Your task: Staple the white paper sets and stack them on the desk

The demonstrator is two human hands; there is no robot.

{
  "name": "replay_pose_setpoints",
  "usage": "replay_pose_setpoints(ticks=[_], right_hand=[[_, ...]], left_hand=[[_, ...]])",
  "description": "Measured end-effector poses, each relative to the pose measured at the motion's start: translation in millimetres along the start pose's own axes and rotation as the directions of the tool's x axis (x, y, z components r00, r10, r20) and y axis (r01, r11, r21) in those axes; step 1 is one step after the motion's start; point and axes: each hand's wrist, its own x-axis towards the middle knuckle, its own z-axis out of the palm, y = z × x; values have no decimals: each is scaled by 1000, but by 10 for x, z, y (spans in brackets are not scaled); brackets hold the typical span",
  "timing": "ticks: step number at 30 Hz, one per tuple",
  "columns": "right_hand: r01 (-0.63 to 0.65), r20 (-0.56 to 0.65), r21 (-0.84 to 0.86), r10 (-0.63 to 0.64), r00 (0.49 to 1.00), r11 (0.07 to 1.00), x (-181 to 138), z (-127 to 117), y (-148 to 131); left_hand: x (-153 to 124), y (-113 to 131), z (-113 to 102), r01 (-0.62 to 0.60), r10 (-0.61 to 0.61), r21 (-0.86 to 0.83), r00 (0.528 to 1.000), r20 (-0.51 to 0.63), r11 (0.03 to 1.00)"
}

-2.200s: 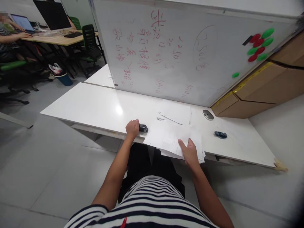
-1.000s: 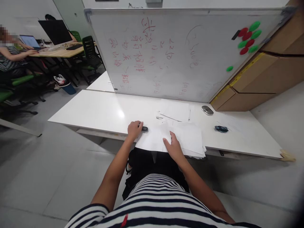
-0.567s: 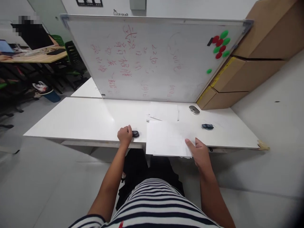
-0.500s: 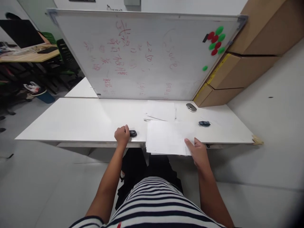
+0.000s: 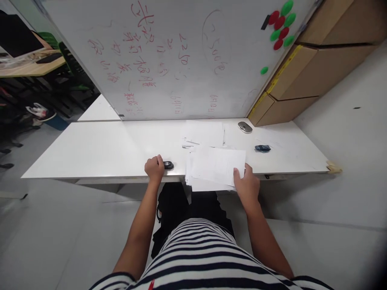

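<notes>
My left hand (image 5: 154,168) is closed in a fist at the desk's front edge. Out of its right side sticks a black object with a rounded end (image 5: 168,165); the rest is hidden by the fingers, so its kind does not show. My right hand (image 5: 246,183) pinches the lower right corner of a white paper sheet (image 5: 219,163), thumb on top. That sheet lies slightly turned over a loose stack of papers (image 5: 189,171), which reaches past the desk edge. Behind it lies another pile of papers (image 5: 204,133) with uneven edges.
On the white desk (image 5: 99,149), a grey computer mouse (image 5: 244,127) and a small dark blue object (image 5: 262,148) lie to the right. A whiteboard (image 5: 187,72) with red writing and round magnets stands at the back. Cardboard boxes (image 5: 329,72) are stacked at the right.
The sheet in my right hand has turned and shifted left, showing edges of papers beneath it. My left hand stays by the desk edge. The view has tilted downward.
</notes>
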Motion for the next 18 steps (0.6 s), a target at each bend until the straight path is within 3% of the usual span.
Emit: replay_pose_setpoints(ticks=[3,6,10,14,16,18], right_hand=[[157,-104,-203,-181,978,966,149,60,-36],[330,-116,-223,-361,925,917,562,152,-137],[585,182,-151,-559,809,797,1340,429,-424],[692,614,-174,-472,632,701,1862,785,-674],[746,708,-175,-444,549,643,1947,917,-736],[780,732,-160,-458,505,605,1960,996,-761]], left_hand=[[-2,-6,14,-11,11,1,1000,-21,1000],[-1,-18,24,-15,15,-4,1000,-24,1000],[0,-35,38,-10,9,-28,1000,-26,1000],[1,-35,37,-5,4,-35,999,-41,999],[1,-33,31,-13,12,-33,999,-50,999],[-1,-33,26,-22,20,-30,998,-53,999]])
